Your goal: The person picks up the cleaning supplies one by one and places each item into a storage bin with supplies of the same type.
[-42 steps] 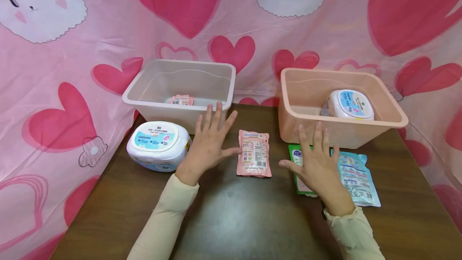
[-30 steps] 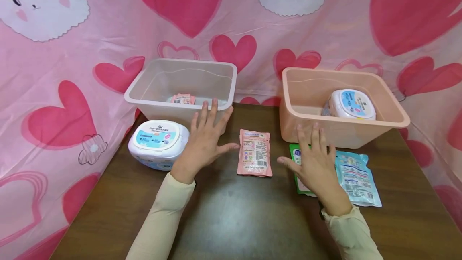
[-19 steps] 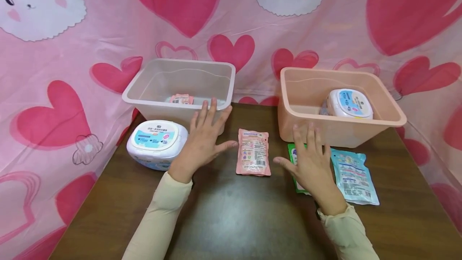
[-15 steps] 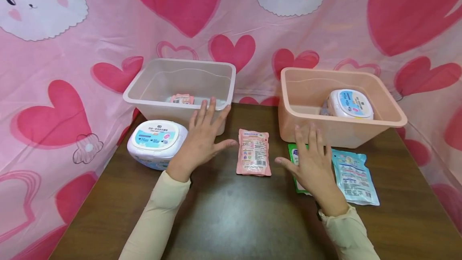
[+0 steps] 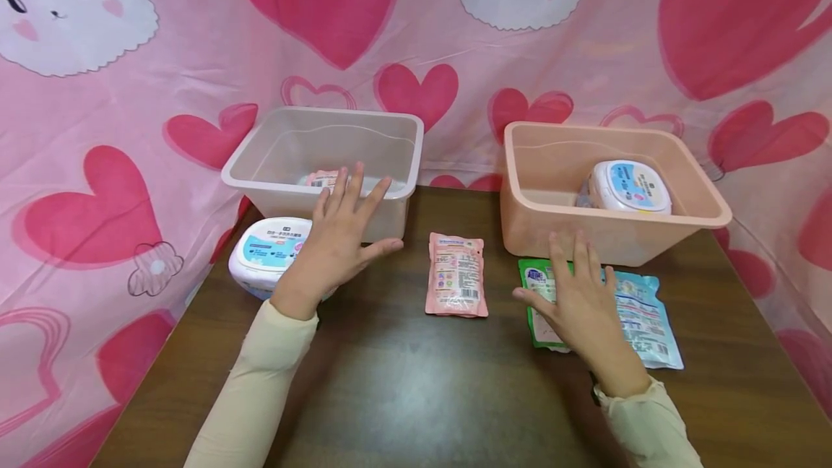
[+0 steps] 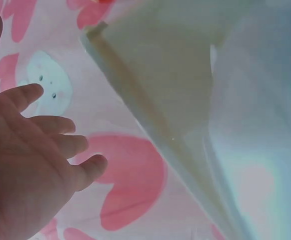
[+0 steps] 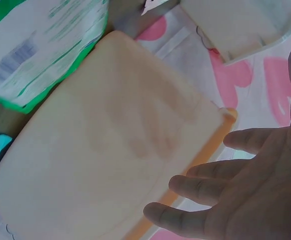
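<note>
My left hand (image 5: 331, 244), fingers spread and holding nothing, hovers in front of the grey-white bin (image 5: 260, 185) and partly covers the white tub with a blue label (image 5: 266, 248). With fingers extended, my right hand (image 5: 585, 309) is above the green-edged packet (image 5: 542, 309) and the light-blue packet (image 5: 650, 323); contact with them cannot be told. Between the hands lies a pink packet (image 5: 456, 276). In the left wrist view the left hand (image 6: 30, 160) is beside a pale translucent surface. The right wrist view has the right hand (image 7: 245, 185) near the peach bin (image 7: 100, 140).
The peach bin (image 5: 617, 226) stands at the back right with a white tub (image 5: 630, 186) inside. A small pink packet (image 5: 321, 179) lies in the grey-white bin. A pink heart-patterned cloth (image 5: 416, 35) hangs behind the brown table (image 5: 403, 396).
My left hand has moved left and covers more of the near white tub. My right hand has shifted slightly right, showing more of the green-edged packet. The bins and packets have stayed in place.
</note>
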`<state>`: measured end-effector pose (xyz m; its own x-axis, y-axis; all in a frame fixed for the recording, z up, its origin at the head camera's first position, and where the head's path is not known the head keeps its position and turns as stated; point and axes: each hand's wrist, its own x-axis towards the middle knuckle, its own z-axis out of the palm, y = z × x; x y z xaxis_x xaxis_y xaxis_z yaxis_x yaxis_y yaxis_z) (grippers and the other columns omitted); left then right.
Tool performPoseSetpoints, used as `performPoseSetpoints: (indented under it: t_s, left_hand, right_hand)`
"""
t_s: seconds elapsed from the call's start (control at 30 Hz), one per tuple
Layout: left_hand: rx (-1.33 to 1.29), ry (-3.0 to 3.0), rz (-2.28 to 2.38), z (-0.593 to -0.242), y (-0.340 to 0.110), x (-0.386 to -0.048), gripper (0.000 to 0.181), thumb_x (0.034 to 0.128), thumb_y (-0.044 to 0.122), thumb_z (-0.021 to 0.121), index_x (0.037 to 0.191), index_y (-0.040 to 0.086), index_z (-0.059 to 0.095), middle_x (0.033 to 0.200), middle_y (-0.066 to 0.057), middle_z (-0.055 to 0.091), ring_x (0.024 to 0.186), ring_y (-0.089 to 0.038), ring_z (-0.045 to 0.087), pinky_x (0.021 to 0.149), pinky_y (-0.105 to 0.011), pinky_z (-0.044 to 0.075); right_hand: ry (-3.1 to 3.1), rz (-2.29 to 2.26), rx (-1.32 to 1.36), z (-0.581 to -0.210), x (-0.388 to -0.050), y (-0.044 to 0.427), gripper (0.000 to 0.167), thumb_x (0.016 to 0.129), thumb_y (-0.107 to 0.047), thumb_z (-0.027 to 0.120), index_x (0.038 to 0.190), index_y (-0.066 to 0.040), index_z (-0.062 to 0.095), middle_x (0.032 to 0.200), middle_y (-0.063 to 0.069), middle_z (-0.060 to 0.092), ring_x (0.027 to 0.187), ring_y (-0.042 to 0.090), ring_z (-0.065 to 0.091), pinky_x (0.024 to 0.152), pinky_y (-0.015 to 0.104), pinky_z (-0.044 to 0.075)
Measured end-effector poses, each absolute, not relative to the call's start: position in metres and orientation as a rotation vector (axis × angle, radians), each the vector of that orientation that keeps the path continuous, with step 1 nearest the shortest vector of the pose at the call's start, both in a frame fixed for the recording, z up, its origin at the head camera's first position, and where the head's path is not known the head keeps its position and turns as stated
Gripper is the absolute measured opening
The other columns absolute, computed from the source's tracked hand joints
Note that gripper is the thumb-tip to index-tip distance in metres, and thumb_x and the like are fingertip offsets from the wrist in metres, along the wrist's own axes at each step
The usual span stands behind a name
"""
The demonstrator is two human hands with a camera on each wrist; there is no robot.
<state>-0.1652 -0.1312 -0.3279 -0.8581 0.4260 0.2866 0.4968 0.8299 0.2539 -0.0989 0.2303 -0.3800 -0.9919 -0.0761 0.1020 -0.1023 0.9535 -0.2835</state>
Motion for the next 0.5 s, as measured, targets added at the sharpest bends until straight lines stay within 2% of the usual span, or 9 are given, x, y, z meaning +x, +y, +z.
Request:
performPoseSetpoints:
  t_s: [0.23,0.5]
  left_hand:
    - [-0.712,-2.776,-0.419,-0.315,-0.147,-0.168,0.094,0.0909,0.052,0.071,0.163,0.019,0.021,0.167,-0.021,0.001,0.152,-0.04,-0.003,0.119,-0.061,0.0]
    - [-0.678,-2.816,-0.387,-0.297,-0.17,-0.176,0.092,0.0915,0.048,0.072,0.162,0.015,0.024,0.166,-0.024,0.006,0.152,-0.042,0.0,0.117,-0.066,0.007]
  right_hand:
    - [-2.969,0.432,0.139,-0.381,-0.095,0.247,0.108,0.09,-0.066,0.063,0.162,-0.005,0.011,0.16,0.036,0.007,0.145,0.056,0.009,0.104,0.082,0.009]
    - [-2.943,0.394,0.113,-0.384,-0.087,0.271,0.103,0.089,-0.064,0.066,0.159,-0.004,0.02,0.156,0.04,0.012,0.14,0.06,0.017,0.1,0.083,0.014]
